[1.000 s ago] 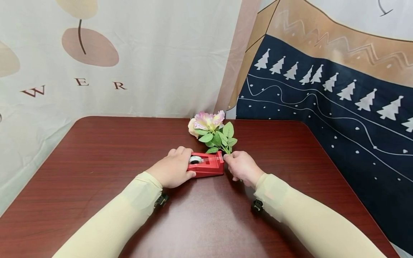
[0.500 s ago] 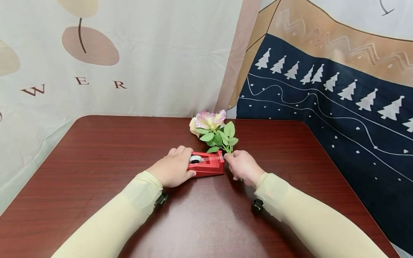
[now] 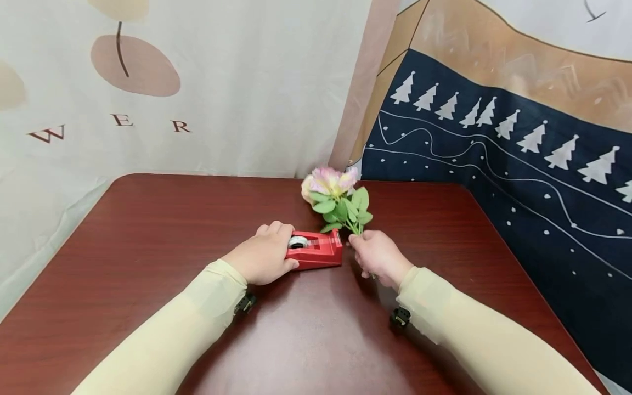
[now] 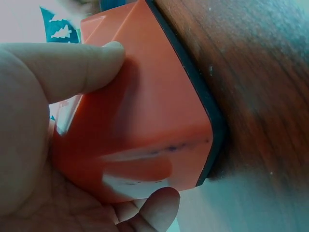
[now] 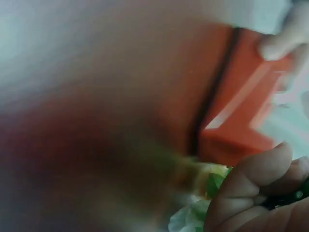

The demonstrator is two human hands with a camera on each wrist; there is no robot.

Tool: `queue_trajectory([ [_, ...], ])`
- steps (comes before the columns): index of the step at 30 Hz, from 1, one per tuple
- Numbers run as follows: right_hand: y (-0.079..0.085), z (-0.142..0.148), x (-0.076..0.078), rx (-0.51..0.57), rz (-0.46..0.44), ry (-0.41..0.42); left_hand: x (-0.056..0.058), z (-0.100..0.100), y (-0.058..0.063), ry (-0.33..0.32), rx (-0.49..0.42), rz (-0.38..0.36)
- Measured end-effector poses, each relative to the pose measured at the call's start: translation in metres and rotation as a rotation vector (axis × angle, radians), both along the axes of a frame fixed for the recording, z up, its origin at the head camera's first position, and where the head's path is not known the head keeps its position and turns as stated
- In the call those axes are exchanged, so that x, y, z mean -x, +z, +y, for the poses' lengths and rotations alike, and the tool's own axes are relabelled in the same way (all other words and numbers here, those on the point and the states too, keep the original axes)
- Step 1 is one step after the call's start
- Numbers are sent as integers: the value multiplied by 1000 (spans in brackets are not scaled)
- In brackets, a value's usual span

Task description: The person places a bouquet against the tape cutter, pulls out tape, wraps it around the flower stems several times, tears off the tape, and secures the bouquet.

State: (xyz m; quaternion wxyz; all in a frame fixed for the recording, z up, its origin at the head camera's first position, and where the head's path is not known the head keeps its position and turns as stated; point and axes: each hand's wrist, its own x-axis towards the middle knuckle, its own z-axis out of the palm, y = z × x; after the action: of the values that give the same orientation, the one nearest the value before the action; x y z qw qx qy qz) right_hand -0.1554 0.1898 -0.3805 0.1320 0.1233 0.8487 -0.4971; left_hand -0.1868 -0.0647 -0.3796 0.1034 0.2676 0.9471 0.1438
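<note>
A red tape dispenser [image 3: 323, 253] with a roll of clear tape [image 3: 298, 242] stands on the table. My left hand [image 3: 261, 253] grips its rear end; in the left wrist view the thumb lies along the side of the dispenser [image 4: 145, 106], above its black base. Just right of the dispenser's cutting end, my right hand [image 3: 379, 255] holds the green stems of a flower bunch [image 3: 334, 184]. The bunch leans back and left, with a pink-and-yellow bloom, a cream bloom and green leaves. In the right wrist view, curled fingers [image 5: 256, 179] surround the stem, most of it hidden.
The dark red-brown wooden table [image 3: 197, 208] ends at a back edge close behind the blooms. A pale curtain [image 3: 247, 88] hangs behind it, and a navy cloth with white trees [image 3: 494, 148] hangs along the right side. Black wrist cameras [image 3: 400, 316] sit under both sleeves.
My right hand has shifted slightly right with the flower bunch, widening the gap to the tape dispenser. The left hand and dispenser stay nearly in place.
</note>
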Motion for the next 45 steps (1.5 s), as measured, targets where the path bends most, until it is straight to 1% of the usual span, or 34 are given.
queue_trajectory([
  [4, 10, 0, 2, 95, 3, -14, 0, -1, 1, -3, -4, 4],
  [7, 11, 2, 2, 140, -14, -34, 0, -1, 1, -15, -4, 7],
  [11, 10, 7, 2, 165, 2, -54, 0, 0, 2, -17, -6, 11],
  [19, 7, 14, 1, 143, 23, -59, -1, 0, 2, -2, 1, -3],
  [23, 7, 15, 0, 159, 43, -80, -1, 1, 2, -6, -7, 4],
  [28, 6, 16, 0, 236, 51, -121, -1, 1, 2, -6, -3, 6],
  [32, 5, 17, -1, 296, 59, -139, -2, 1, 1, -2, 2, 5],
  [40, 4, 20, -1, 417, 58, -118, -3, 1, 1, -1, 0, 1],
  [45, 5, 22, 0, 436, 96, -123, -2, 1, 1, -1, 1, 1],
])
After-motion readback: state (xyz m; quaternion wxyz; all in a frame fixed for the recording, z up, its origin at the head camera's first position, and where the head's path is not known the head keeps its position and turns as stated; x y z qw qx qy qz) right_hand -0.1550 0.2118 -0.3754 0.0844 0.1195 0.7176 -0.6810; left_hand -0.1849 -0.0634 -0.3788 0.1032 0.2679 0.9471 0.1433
